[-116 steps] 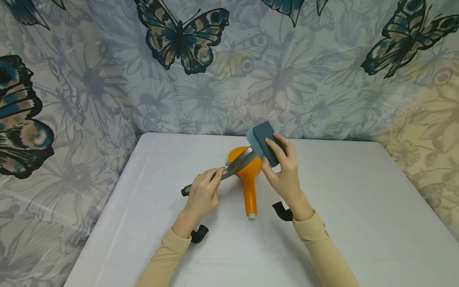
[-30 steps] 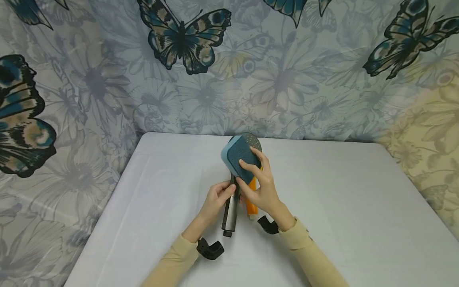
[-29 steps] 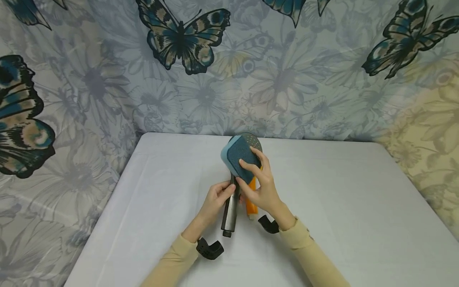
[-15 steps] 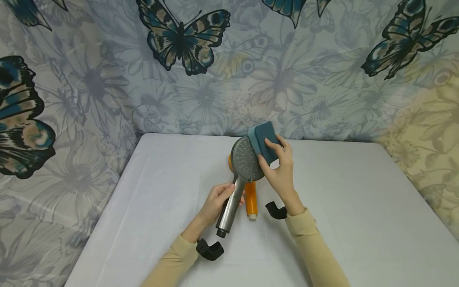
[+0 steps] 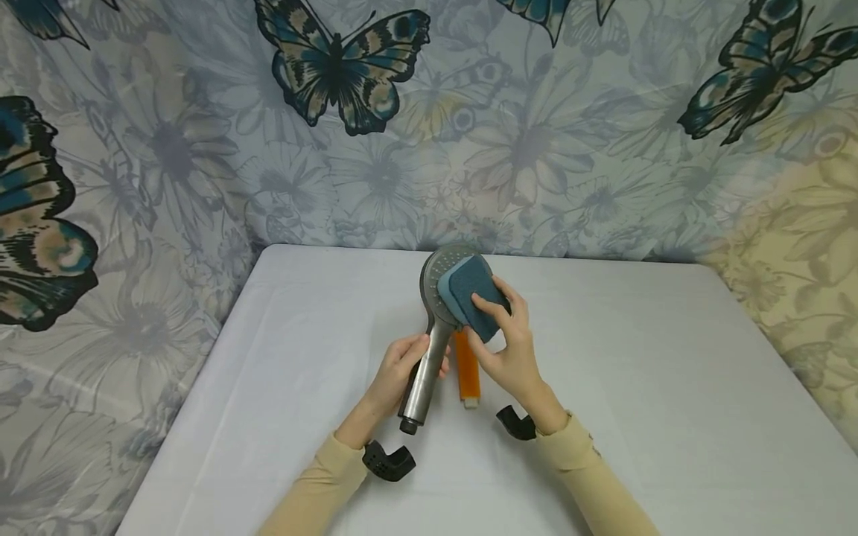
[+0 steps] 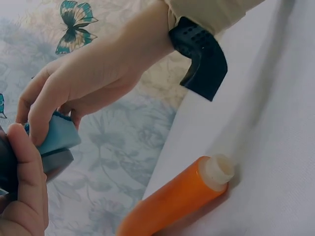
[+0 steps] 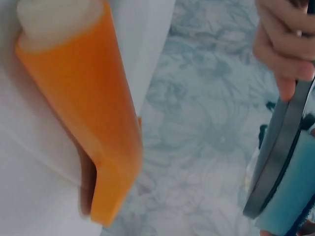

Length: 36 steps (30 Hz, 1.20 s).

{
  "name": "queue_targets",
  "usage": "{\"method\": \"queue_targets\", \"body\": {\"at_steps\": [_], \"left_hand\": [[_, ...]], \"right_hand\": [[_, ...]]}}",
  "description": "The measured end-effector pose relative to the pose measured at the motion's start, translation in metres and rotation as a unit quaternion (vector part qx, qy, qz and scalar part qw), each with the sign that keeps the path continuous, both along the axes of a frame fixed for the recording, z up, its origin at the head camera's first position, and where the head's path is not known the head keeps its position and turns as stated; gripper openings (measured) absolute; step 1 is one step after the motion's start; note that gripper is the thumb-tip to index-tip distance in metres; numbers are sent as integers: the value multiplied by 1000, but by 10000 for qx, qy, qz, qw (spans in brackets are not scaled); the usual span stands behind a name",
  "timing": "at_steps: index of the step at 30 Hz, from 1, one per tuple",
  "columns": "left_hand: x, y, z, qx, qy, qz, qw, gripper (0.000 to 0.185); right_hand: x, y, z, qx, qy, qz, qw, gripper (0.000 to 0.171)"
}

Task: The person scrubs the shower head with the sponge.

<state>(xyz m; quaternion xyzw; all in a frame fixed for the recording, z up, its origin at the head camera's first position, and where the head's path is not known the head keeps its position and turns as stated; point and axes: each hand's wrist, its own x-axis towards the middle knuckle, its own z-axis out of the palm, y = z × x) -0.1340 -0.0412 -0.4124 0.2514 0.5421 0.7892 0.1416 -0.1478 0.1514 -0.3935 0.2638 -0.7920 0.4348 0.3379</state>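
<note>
My left hand (image 5: 397, 370) grips the handle of a grey metallic shower head (image 5: 426, 372), tilted with its nozzle face up, above the table. My right hand (image 5: 512, 346) pinches a two-tone blue sponge (image 5: 477, 296) by its edges. The lighter side of the sponge lies against the nozzle face and covers its right part. Beneath them on the table is an orange shower head (image 5: 467, 368) with a whitish threaded end; its round head is hidden in the head view. In the right wrist view the sponge (image 7: 288, 191) touches the grey rim of the shower head (image 7: 275, 162).
The white-covered table (image 5: 643, 387) ends at a patterned fabric backdrop (image 5: 382, 179) with butterflies and flowers. A black wrist mount (image 5: 389, 461) sits at the left wrist, another black mount (image 5: 518, 423) at the right.
The sponge has shifted over the nozzle face, up to its right edge half a second ago, then back down and left across it. The shower head has turned from edge-on to face up.
</note>
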Motion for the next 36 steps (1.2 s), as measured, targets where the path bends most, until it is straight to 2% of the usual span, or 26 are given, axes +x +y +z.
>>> {"method": "queue_targets", "body": {"at_steps": [4, 9, 11, 15, 18, 21, 25, 28, 31, 36], "left_hand": [[1, 2, 1, 59, -60, -191, 9998, 45], [2, 3, 1, 17, -223, -418, 9989, 47], [2, 2, 0, -87, -230, -402, 9989, 48], [0, 1, 0, -311, -135, -179, 9993, 48], [-1, 1, 0, -414, -66, -63, 9991, 47], [-2, 2, -1, -415, -66, -89, 9991, 49], [-1, 4, -1, -385, -122, -167, 9990, 52], [0, 6, -2, -386, -203, -88, 9990, 51], [0, 5, -3, -380, -248, 85, 9989, 50], [-3, 1, -6, -393, -67, 611, 9973, 53]], "right_hand": [[-8, 4, 13, -82, 70, -366, 9993, 45], [-16, 2, 26, -448, 112, -808, 9957, 39], [-18, -1, 23, -438, 79, -740, 9963, 40], [-17, -9, 10, 16, 140, -182, 9997, 43], [-16, -15, 7, 262, 264, 151, 9992, 42], [-18, -15, 9, 294, 322, 93, 9990, 41], [-24, -9, 12, 162, 117, -349, 9992, 44], [-23, -8, 10, 185, -41, -542, 9983, 45], [-16, -13, 6, 425, -22, -479, 9979, 43], [4, -28, 4, 892, 38, -32, 9960, 45]]}}
